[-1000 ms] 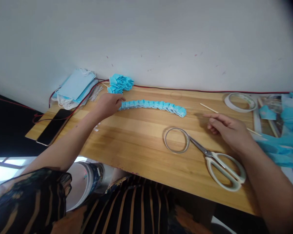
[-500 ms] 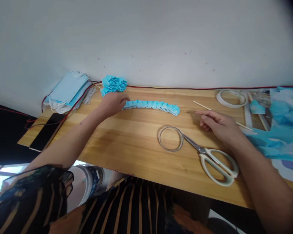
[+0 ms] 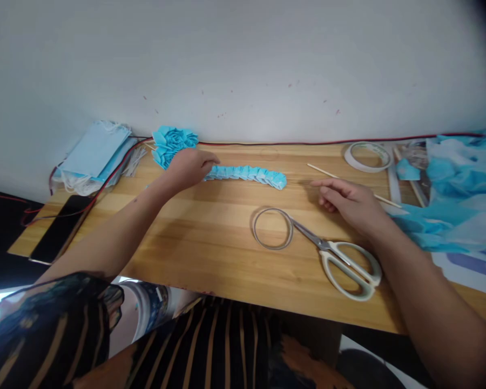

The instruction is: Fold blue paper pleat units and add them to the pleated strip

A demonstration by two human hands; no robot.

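A row of overlapping, folded light-blue petals (image 3: 251, 173) lies across the wooden table. My left hand (image 3: 191, 165) is over the row's left end, its fingers bent down and drawn together. Its fingertips are mostly hidden, so I cannot tell what they pinch. Just behind that hand is a bunch of blue handmade flowers (image 3: 172, 141). My right hand (image 3: 350, 202) is to the right of the row, index finger stretched out and the other fingers loosely curled, with nothing seen in it. A thin wooden stick (image 3: 322, 170) passes behind this hand.
White-handled scissors (image 3: 324, 246) lie near the front, their tips by a narrow tape ring (image 3: 272, 247). A white tape roll (image 3: 347, 158) and crumpled blue material (image 3: 457, 173) are on the right. Blue face masks (image 3: 95, 151) and a phone (image 3: 60, 227) sit left; a red-black cable (image 3: 267, 144) runs behind.
The view has turned slightly right, so the table's things appear further left. My left hand has moved a little right along the petal row. My right hand keeps its pose.
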